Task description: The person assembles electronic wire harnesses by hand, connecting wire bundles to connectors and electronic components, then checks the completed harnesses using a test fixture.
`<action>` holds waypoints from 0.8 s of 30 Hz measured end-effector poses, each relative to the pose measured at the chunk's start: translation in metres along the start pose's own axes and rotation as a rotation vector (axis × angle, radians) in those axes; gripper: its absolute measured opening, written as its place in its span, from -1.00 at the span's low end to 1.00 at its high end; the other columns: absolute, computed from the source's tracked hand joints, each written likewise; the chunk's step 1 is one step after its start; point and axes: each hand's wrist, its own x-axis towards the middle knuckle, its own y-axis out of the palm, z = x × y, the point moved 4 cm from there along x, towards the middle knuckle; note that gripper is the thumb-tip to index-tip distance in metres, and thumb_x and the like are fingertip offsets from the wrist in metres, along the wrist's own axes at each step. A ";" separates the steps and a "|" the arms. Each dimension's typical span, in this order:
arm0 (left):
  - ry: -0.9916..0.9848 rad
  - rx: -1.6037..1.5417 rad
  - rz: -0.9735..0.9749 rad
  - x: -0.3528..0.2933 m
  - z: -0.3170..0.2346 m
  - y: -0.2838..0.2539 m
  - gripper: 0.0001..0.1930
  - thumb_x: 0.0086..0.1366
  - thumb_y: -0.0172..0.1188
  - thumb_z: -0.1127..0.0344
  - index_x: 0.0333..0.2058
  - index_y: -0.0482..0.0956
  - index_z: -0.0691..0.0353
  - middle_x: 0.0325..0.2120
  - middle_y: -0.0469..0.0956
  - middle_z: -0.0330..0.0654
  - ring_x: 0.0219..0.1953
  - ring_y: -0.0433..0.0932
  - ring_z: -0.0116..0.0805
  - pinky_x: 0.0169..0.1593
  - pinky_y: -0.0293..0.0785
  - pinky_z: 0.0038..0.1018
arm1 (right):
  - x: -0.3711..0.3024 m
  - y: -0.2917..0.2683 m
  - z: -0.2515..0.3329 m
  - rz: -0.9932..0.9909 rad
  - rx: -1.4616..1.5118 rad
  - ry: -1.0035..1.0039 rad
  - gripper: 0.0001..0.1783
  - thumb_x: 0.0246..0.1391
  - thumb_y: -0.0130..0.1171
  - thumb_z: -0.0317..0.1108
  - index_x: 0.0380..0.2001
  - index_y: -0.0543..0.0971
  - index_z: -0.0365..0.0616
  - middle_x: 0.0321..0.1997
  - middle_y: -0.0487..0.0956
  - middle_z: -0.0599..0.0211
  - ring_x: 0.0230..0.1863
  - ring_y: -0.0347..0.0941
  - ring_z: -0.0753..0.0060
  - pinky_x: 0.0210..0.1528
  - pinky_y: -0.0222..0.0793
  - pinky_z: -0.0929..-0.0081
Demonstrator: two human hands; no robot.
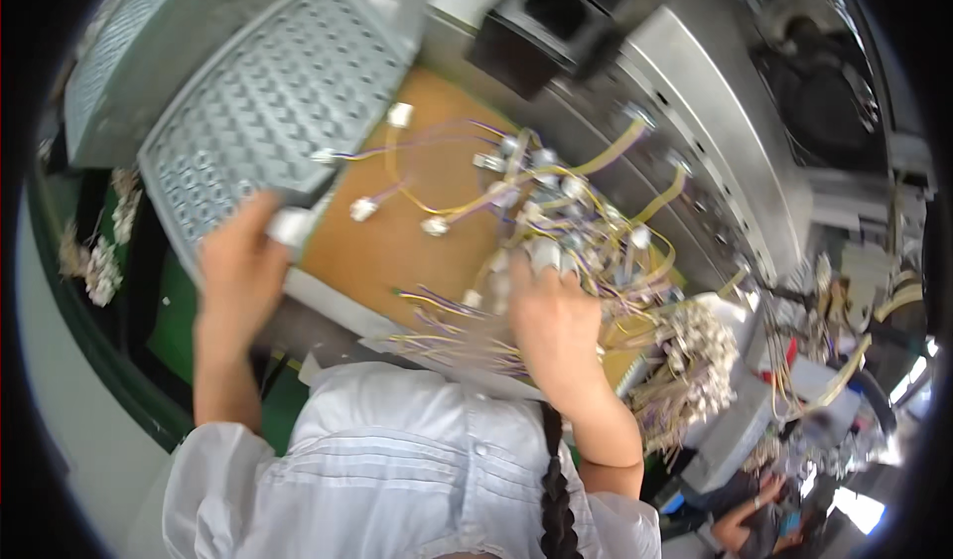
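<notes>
My left hand (238, 266) is at the near edge of a grey tray (372, 58) with rows of small pockets. Its fingers are curled toward the thumb, against a blurred white piece (290, 225) whose kind I cannot make out. My right hand (558, 326) reaches into a tangled pile of wire harnesses (606, 231), yellow and purple wires with white connectors. Its fingers are bent and closed at a white connector (544, 253), partly smeared by motion. Loose connectors (435, 225) on wires lie between my hands on a brown board (367, 261).
A metal machine (695, 92) with a dark block (526, 38) borders the board's far side. Bundled white connectors (695, 350) hang at the right edge. More harness bundles (102, 271) hang at the far left. Another person's arm (745, 519) shows at the lower right.
</notes>
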 end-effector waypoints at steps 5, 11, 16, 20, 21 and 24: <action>-0.078 0.232 -0.177 0.025 0.062 -0.004 -0.65 0.00 0.06 0.57 -0.16 0.49 0.27 -0.28 0.51 -0.04 -0.32 0.49 -0.13 -0.25 0.41 -0.38 | -0.010 -0.038 -0.021 -0.317 0.516 -0.061 -0.88 -0.13 0.22 -0.48 -0.43 0.55 -0.21 -0.19 0.55 0.14 -0.24 0.51 0.18 -0.33 0.46 0.37; 0.027 0.799 0.136 0.028 0.143 -0.010 -0.68 0.01 0.08 0.53 -0.19 0.54 0.26 -0.01 0.41 -0.11 0.06 0.27 0.08 0.08 0.25 -0.19 | -0.032 -0.019 -0.063 -0.094 1.398 0.461 -0.83 -0.11 0.27 -0.46 -0.42 0.56 -0.31 -0.57 0.54 0.21 -0.56 0.46 0.52 -0.51 0.32 0.61; -0.267 0.497 0.112 0.016 0.152 0.005 -0.54 0.02 0.16 0.53 -0.02 0.40 0.30 -0.07 0.45 0.00 -0.03 0.37 0.05 -0.01 0.34 -0.31 | -0.029 -0.028 -0.065 -0.264 1.152 0.113 -0.84 -0.13 0.24 -0.49 -0.48 0.57 -0.42 -0.61 0.55 0.30 -0.65 0.41 0.68 -0.65 0.24 0.76; -0.264 -0.299 -0.282 0.015 0.108 -0.012 -0.49 0.19 0.10 0.52 0.13 0.22 0.32 -0.14 0.49 0.10 -0.22 0.52 -0.24 -0.13 0.46 -0.42 | -0.024 -0.033 -0.068 -0.203 1.350 0.178 -0.81 -0.15 0.27 -0.45 -0.49 0.58 -0.42 -0.60 0.56 0.30 -0.62 0.43 0.63 -0.60 0.25 0.72; -0.278 -0.464 -0.113 0.013 0.087 -0.012 -0.50 0.24 0.06 0.51 0.16 0.18 0.34 -0.14 0.47 0.06 -0.23 0.51 -0.34 -0.13 0.47 -0.43 | -0.023 -0.035 -0.069 -0.214 1.376 0.136 -0.81 -0.15 0.27 -0.45 -0.49 0.58 -0.42 -0.60 0.57 0.30 -0.61 0.44 0.62 -0.59 0.27 0.70; -0.001 -0.716 0.060 0.008 -0.004 0.014 -0.65 0.08 0.20 0.45 -0.12 0.42 0.34 -0.14 0.42 -0.02 -0.26 0.49 -0.33 -0.20 0.45 -0.42 | -0.013 -0.026 -0.058 -0.184 1.261 0.034 -0.87 -0.18 0.28 -0.50 -0.56 0.56 -0.36 -0.63 0.54 0.31 -0.64 0.37 0.60 -0.60 0.19 0.64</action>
